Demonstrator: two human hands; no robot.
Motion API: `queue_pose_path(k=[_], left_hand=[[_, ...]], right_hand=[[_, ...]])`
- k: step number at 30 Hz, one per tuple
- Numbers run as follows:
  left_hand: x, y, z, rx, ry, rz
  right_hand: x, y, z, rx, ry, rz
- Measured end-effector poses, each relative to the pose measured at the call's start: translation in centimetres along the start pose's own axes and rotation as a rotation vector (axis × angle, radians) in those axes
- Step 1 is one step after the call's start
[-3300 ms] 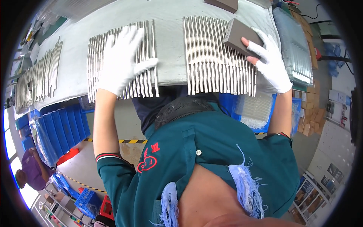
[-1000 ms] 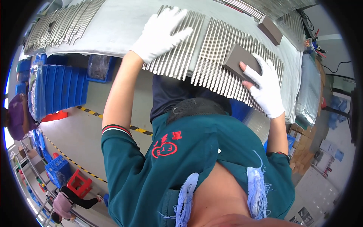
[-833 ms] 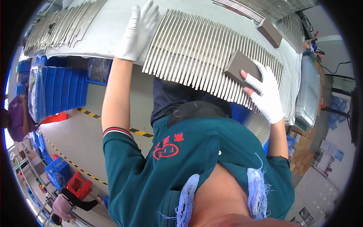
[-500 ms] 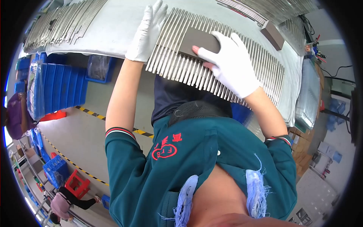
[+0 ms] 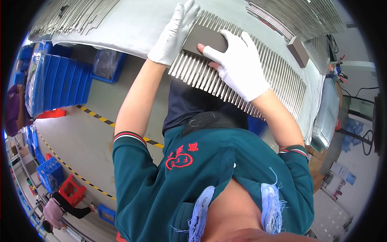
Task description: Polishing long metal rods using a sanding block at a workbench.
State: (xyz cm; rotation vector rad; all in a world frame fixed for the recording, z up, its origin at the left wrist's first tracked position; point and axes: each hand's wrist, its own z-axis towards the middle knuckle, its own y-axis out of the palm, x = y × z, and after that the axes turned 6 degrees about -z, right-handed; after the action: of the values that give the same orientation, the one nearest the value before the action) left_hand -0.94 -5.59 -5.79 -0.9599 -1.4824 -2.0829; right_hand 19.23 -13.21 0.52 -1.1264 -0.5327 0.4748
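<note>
A row of slim metal rods (image 5: 282,82) lies side by side on the white-covered table in front of me. On its left part rests a flat, grey-brown rectangular block (image 5: 207,37). My right hand (image 5: 244,70), in a white glove with bare thumb and fingertips showing, grips this block from its right side, thumb on top. The block's underside is hidden. At the row's left end, my gloved left hand (image 5: 173,38) stands with fingers stretched out, its palm side along the outermost rods.
A second grey-brown block (image 5: 298,52) stands at the table's right. More rods (image 5: 72,18) lie at the far left, with further bundles (image 5: 270,20) at the back right. Blue bins (image 5: 64,78) stand below the table on the left. Two other people are at the left.
The block under my right hand has slid left along the rods toward the row's left end. My left hand stays at that end. The whole view has shifted slightly.
</note>
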Motion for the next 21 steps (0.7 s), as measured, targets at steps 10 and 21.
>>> queue_pose_path(k=[10,21], left_hand=[[0.5,1.2,-0.6,-0.044,0.037,0.142],[-0.8,-0.6,-0.1,-0.275,0.149,0.083]], right_hand=[[0.7,-1.9,-1.8,-0.107,0.03,-0.004],[0.8,-2.1,-3.3,-0.144,0.065,-0.016]])
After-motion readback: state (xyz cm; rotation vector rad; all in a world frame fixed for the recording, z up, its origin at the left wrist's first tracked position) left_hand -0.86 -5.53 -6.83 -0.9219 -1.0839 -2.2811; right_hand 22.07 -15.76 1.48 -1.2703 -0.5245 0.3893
